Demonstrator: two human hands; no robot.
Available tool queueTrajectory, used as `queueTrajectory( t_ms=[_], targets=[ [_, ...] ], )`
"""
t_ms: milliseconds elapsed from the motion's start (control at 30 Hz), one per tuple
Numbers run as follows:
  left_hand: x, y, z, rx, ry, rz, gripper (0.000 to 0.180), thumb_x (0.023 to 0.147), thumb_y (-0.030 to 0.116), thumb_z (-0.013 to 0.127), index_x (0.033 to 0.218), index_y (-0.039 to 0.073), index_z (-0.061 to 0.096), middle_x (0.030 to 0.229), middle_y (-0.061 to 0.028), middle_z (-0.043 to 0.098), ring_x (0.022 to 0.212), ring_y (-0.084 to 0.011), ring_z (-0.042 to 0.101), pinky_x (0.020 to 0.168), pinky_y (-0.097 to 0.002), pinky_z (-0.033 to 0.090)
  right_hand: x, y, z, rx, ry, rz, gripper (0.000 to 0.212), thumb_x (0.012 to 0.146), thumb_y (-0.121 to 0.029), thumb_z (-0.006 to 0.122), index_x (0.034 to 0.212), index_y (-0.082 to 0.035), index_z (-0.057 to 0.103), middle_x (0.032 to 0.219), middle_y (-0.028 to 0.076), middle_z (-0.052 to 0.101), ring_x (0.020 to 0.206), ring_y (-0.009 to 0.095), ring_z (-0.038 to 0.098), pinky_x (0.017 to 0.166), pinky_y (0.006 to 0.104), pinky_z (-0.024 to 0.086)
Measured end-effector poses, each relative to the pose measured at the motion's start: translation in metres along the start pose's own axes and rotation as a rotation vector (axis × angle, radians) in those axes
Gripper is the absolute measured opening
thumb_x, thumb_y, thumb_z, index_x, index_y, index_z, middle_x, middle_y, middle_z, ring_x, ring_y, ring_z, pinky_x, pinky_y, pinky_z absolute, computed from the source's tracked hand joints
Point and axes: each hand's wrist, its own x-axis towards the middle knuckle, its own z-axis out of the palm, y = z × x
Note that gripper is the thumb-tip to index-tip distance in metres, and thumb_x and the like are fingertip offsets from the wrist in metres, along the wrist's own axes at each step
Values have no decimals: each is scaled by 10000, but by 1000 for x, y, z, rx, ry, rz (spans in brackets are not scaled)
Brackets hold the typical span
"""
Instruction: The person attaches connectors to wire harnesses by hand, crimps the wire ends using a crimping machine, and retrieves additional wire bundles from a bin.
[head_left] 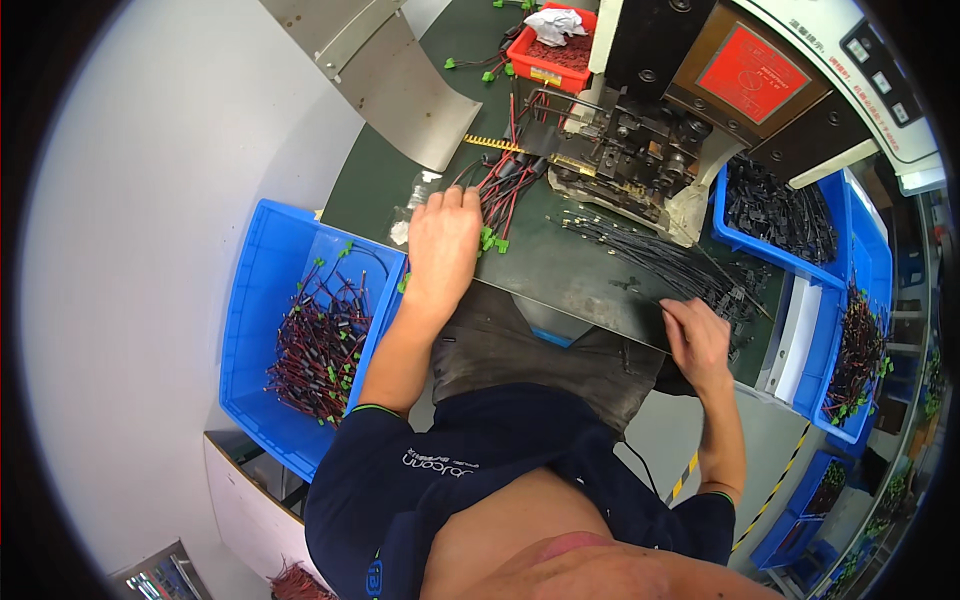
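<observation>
My left hand (445, 240) rests at the table's left part, fingers curled down beside a pile of red-and-black wire leads (512, 185). Its fingertips are turned away, so whatever they hold is hidden. A green connector (404, 283) shows beside that wrist, and more green connectors (492, 240) lie right of the hand. Over the near table edge, my right hand (697, 340) has thumb and fingers pinched together; I cannot make out anything between them. Just beyond it lies a bundle of black wires (650, 255) with metal tips pointing left and dark connectors at the right end.
A crimping press (640, 150) stands at the table's back. Left of it hangs a curved metal chute (400, 85). A red box (550, 70) sits behind. Blue bins with leads flank the table, left (243, 345) and right (845, 400); another blue bin (722, 225) holds black parts.
</observation>
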Motion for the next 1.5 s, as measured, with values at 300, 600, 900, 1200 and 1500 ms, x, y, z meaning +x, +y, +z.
queueTrajectory(
  t_ms=[300,600,900,1200,1500],
  targets=[
    [-3,-15,-18,-59,-53,-46,180,754,-43,596,933,-40,583,849,-173,547,820,-355,606,736,-449,521,-1,-38,-76,566,-184,1013,118,988,-52,571,1088,-14,620,754,37,623,589,39,518,445,208,362],
    [-60,-72,-111,-877,19,-561,56,937,24,613,916,-28,610,828,-99,658,745,-174,618,696,-298,492,-11,-37,35,1005,29,966,112,1009,-85,566,1082,-1,556,802,59,638,574,44,519,456,191,393],
    [-67,-6,-82,-1342,-254,-291,195,852,-109,652,1047,-101,652,1024,-148,622,898,-217,698,747,-295,563,1,-19,84,993,129,803,96,964,-67,638,1023,3,611,865,21,631,716,52,576,579,207,475],
    [-18,71,17,-1716,-156,-302,164,893,-72,670,1057,-64,663,968,-53,638,830,-127,647,773,-239,515,16,-42,84,785,249,793,97,925,-20,673,1009,24,657,891,39,622,692,76,618,533,213,481],
    [-8,77,14,-1859,-174,-302,168,921,-51,651,1082,-47,606,917,-62,639,700,-87,607,606,-220,501,33,-49,89,866,395,674,79,936,-16,662,994,37,652,907,56,650,754,100,658,566,230,515]
  ],
)
